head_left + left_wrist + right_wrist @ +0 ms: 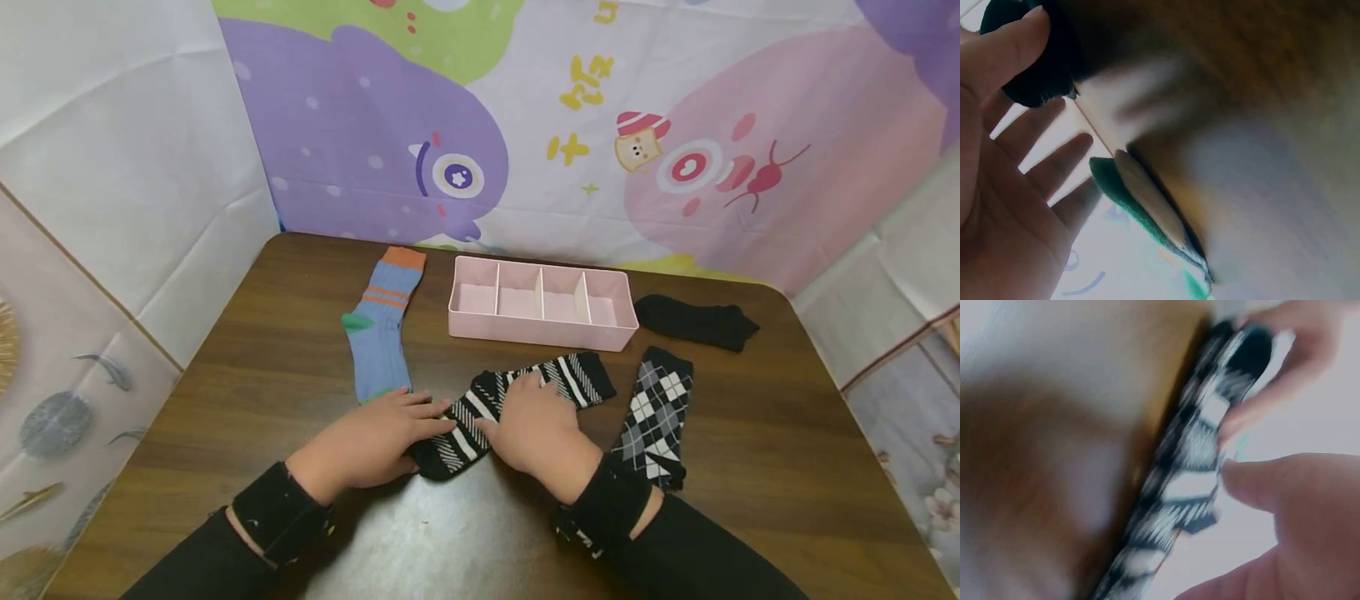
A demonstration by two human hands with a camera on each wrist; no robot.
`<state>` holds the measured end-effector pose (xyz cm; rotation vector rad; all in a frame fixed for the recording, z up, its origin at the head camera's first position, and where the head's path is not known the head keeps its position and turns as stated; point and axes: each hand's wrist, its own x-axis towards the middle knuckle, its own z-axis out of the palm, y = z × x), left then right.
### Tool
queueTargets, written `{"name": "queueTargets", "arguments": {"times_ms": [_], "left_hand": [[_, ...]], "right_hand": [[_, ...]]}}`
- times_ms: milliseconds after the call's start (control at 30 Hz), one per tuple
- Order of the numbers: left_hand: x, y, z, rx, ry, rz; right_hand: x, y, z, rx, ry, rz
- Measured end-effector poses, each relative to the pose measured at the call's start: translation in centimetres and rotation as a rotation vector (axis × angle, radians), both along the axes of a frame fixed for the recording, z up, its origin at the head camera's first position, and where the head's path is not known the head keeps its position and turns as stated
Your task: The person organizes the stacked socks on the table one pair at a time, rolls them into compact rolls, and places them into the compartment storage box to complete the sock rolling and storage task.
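A black sock with white and grey stripes point(468, 412) lies slantwise across the middle of the table, its dark toe toward the left. My left hand point(378, 437) is at the toe end, fingers spread and fairly straight, fingertips against the sock. In the left wrist view the thumb point(1025, 40) overlaps the dark toe. Over the sock's middle rests my right hand point(536, 425), its fingers extended across the fabric. The right wrist view shows its thumb point(1254, 481) right at the sock's edge.
A blue sock with orange cuff and green heel point(378, 342) lies left, its toe beside my left hand. Behind stands a pink divided box point(543, 331). To the right are a plain black sock point(697, 322) and an argyle sock point(656, 417). A printed cloth point(555, 208) hangs behind the table.
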<state>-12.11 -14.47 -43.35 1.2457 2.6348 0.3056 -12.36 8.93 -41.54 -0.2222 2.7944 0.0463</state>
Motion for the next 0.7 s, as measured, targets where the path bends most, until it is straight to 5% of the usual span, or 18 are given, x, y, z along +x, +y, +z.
{"name": "queueTargets", "arguments": {"times_ms": [100, 267, 700], "left_hand": [[0.0, 0.3, -0.1, 0.002, 0.005, -0.034], [0.3, 0.6, -0.1, -0.025, 0.020, -0.038], [3.7, 2.2, 0.0, -0.089, 0.142, -0.003]], "right_hand": [[-0.8, 1.1, -0.4, 0.030, -0.041, -0.086], [-1.3, 1.8, -1.2, 0.038, -0.105, -0.090], [-2.1, 3.8, -2.2, -0.100, -0.049, 0.153]]}}
